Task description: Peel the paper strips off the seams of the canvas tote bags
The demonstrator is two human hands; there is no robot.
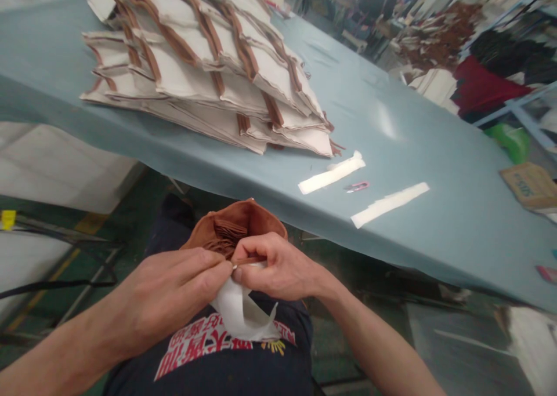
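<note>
Seated worker at the edge of a long table covered in smooth blue-grey sheeting. Both hands meet over the lap, in front of a dark apron with red-and-white lettering.

Left hand: thumb and fingers closed in a pinch on a narrow brown fabric-like strip. Right hand: fingers curled, thumb and forefinger pinching the same strip just beside the left fingertips. A thin, bent white piece hangs below both hands; whether it is joined to the strip, I cannot tell.

Strip looks light, soft and limp, likely to twist unless held near the working point; a close two-sided pinch seems the right hold. White piece looks somewhat crisper, apt to crease, best taken by its edge.

Behind the hands, an open brown soft-sided pouch holds bunched brown strips. On the table: pink-handled metal snips between two flat white strips, near a layered stack of cream panels with brown edging.
</note>
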